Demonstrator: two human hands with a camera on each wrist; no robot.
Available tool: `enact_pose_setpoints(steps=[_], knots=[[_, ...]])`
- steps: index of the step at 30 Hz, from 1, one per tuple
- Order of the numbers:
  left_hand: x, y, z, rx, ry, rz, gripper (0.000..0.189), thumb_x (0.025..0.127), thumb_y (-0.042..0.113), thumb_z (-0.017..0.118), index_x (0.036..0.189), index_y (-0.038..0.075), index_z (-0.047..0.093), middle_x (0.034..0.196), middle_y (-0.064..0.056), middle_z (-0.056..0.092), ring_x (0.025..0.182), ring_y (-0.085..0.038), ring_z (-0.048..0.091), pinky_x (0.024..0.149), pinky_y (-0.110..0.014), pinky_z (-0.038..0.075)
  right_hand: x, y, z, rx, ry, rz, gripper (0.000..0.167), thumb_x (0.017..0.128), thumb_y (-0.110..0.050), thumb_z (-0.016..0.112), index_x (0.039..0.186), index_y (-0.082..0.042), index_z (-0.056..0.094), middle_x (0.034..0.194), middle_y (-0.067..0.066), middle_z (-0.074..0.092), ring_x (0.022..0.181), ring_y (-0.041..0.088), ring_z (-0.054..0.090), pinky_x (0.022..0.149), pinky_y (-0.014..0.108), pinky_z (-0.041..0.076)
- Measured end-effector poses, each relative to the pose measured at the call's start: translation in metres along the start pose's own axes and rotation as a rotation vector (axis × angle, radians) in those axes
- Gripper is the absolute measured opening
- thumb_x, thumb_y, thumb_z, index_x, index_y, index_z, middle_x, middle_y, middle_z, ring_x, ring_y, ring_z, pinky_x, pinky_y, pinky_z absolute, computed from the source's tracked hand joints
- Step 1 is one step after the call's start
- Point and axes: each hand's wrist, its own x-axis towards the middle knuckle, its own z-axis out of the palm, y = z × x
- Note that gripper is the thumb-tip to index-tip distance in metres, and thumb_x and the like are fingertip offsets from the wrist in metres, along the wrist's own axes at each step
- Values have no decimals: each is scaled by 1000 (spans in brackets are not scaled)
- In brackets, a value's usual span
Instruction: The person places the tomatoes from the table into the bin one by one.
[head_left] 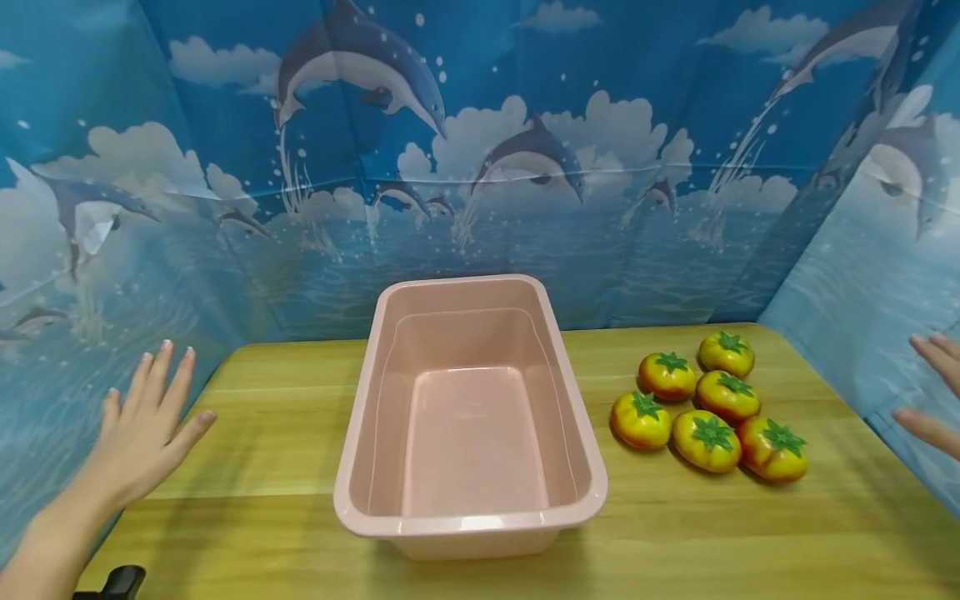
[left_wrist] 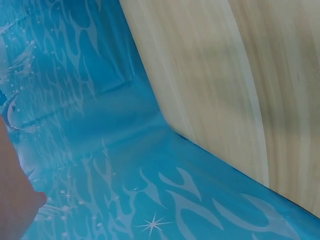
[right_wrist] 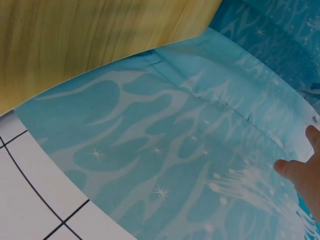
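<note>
My left hand (head_left: 142, 442) hovers above the table's left edge, fingers straight and spread, holding nothing. At the right border of the head view only some fingers of my right hand (head_left: 942, 360) show, extended and apart from everything; the rest of it is cut off. A pink plastic basin (head_left: 472, 523) stands mid-table with nothing inside. To its right sit several yellow-and-red fruits with green star-shaped tops, like tomatoes or persimmons, among them a front one (head_left: 707, 443) and a back one (head_left: 726, 358). Each wrist view catches only part of its hand.
The wooden table (head_left: 285, 467) carries the basin and fruits. A blue dolphin-print sheet (head_left: 510, 225) hangs behind and at both sides. A black object (head_left: 123, 581) pokes in at the lower left. White tiles with dark lines (right_wrist: 55, 200) appear below the table in the right wrist view.
</note>
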Motion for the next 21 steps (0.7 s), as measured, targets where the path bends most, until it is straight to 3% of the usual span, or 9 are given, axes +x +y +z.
enact_pose_setpoints(steps=[1,3,6,9,11,13,18,21], knots=[[1,1,-1,1,3,0,73,100,36,38,149,13,-11,151,-11,-22,136,-33,-24,94,-72,-15,1,6,4,10,-22,74,92,84,-48,63,151,-21,7,155,3,-8,140,26,-12,107,54,-14],[3,3,-3,-23,12,5,72,100,35,38,149,13,-10,152,-12,-20,136,-35,-21,94,-73,-12,4,-6,0,26,-54,189,97,83,-36,68,151,-21,1,154,1,-12,139,25,-15,106,55,-15],[6,9,-6,-165,22,-7,71,100,30,41,150,16,-9,153,-14,-16,136,-44,-12,91,-77,-3,4,-29,-10,58,-36,176,87,88,-35,62,151,-16,5,155,9,-8,139,31,-11,107,56,-11],[8,18,-9,-381,33,-42,70,100,22,42,150,23,-6,154,-15,-9,132,-53,5,84,-78,15,0,-34,-10,70,25,168,79,90,-31,60,151,-17,11,155,11,3,141,28,-2,110,55,-2],[9,23,-12,-478,27,-76,68,100,21,42,150,29,-4,154,-14,-4,130,-51,17,81,-74,26,-3,-35,-8,88,18,192,77,91,-29,59,151,-15,12,154,14,6,140,32,0,109,58,1],[12,28,-14,-531,0,-100,66,101,22,41,150,30,-2,154,-15,0,125,-50,27,77,-70,33,-5,-38,-7,101,8,207,74,92,-25,58,150,-12,14,152,21,10,138,40,6,107,62,5],[17,48,-13,-600,-96,-119,62,101,28,39,151,25,3,151,-22,9,121,-49,33,78,-67,36,-4,-68,-5,266,-78,244,69,94,-16,55,148,1,14,142,39,15,127,59,12,90,76,11],[21,65,-8,-660,-124,-113,61,101,29,40,151,20,6,149,-23,15,121,-47,35,82,-61,41,-6,-80,2,383,-182,284,73,95,-18,54,149,-2,7,141,42,10,122,63,11,85,78,13]])
